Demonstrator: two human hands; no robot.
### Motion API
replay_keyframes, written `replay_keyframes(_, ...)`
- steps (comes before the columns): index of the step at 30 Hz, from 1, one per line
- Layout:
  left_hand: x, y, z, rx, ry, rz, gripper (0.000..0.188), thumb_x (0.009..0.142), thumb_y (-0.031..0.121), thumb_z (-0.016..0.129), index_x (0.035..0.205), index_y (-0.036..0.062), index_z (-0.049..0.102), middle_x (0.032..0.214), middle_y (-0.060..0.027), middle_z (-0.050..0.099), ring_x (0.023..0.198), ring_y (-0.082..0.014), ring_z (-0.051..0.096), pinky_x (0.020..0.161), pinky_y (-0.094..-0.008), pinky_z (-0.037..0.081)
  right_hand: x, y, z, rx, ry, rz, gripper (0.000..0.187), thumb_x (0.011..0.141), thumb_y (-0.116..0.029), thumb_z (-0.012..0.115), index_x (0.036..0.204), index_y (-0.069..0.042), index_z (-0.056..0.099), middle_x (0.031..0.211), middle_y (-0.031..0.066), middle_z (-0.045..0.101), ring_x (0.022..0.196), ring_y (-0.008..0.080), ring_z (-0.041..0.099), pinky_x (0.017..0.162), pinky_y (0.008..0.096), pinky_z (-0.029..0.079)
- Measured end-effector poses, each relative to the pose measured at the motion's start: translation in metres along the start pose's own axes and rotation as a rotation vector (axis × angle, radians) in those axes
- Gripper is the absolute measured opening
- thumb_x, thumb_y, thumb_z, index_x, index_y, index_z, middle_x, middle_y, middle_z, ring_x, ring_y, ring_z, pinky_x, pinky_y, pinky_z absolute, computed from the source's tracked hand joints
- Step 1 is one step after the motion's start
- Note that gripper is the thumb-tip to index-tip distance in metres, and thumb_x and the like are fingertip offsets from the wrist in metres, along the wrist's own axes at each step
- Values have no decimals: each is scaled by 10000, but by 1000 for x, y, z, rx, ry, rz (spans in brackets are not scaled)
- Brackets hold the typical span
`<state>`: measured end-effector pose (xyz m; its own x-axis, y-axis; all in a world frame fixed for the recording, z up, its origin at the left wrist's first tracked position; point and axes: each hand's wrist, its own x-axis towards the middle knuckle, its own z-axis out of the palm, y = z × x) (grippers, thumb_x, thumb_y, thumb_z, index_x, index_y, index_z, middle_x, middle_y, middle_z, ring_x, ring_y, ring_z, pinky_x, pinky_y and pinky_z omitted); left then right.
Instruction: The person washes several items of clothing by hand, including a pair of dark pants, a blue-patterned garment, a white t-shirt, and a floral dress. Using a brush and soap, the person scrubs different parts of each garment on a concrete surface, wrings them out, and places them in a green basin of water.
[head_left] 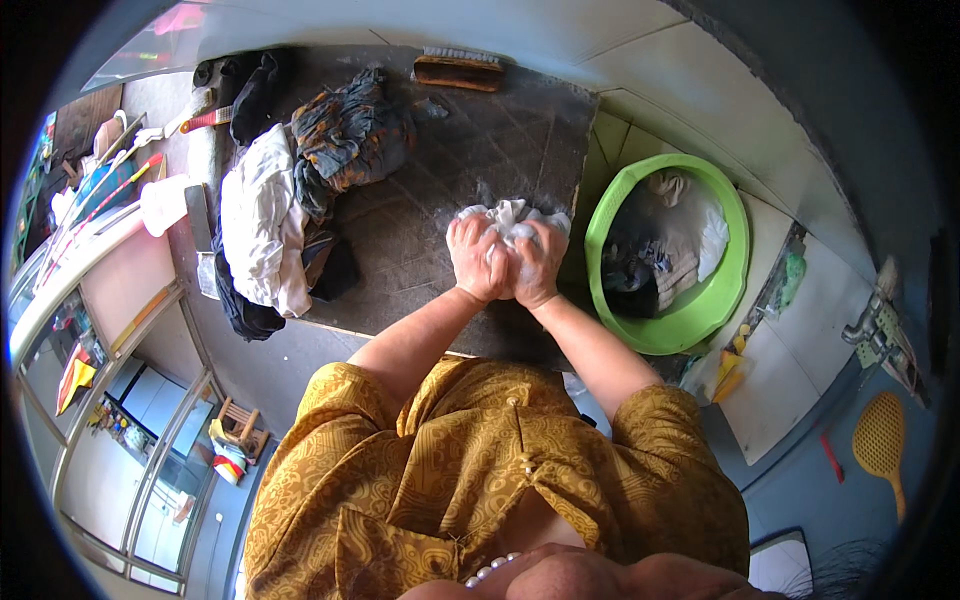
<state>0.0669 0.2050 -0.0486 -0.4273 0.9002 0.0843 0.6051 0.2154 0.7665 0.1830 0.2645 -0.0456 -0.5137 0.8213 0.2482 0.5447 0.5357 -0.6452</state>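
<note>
Both my hands are closed side by side on a bunched white cloth (pixel 508 216), wet and sudsy, at the right part of a dark stone slab (pixel 440 220). My left hand (pixel 478 258) grips its near left side, knuckles up. Pressed against it, my right hand (pixel 538 262) holds the right side of the same cloth. Foam lies around the cloth, and my fingers hide most of its near part. On the slab's left side rest a crumpled white garment (pixel 262 225) and a dark patterned garment (pixel 352 135).
A green basin (pixel 606 290) with wet clothes in water stands right of the slab. At the far edge lies a wooden scrubbing brush (pixel 458 72). A red-handled brush (pixel 206 120) is at the far left. A tap (pixel 872 322) sits at the right.
</note>
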Motion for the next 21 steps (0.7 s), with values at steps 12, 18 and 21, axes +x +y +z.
replay_keyframes(12,50,-3,6,259,-46,-68,216,831,282,518,707,131,609,812,-53,609,833,-289,565,724,-455,355,71,20,1,49,-268,106,173,891,-267,569,828,-120,634,860,78,638,811,334,646,661,455,524)
replay_keyframes(18,135,-8,-57,425,290,147,232,757,248,753,955,157,673,1177,-64,595,1162,-275,542,965,-492,351,82,16,-45,2,-166,269,198,906,-253,568,822,-92,647,853,105,665,763,358,652,649,441,517)
replay_keyframes(21,156,-57,-144,892,229,-322,681,777,398,781,1380,224,515,1560,-182,279,1470,-391,180,1173,-599,130,64,33,-103,64,21,264,203,916,-213,583,824,-46,653,826,114,661,734,325,659,646,402,514)
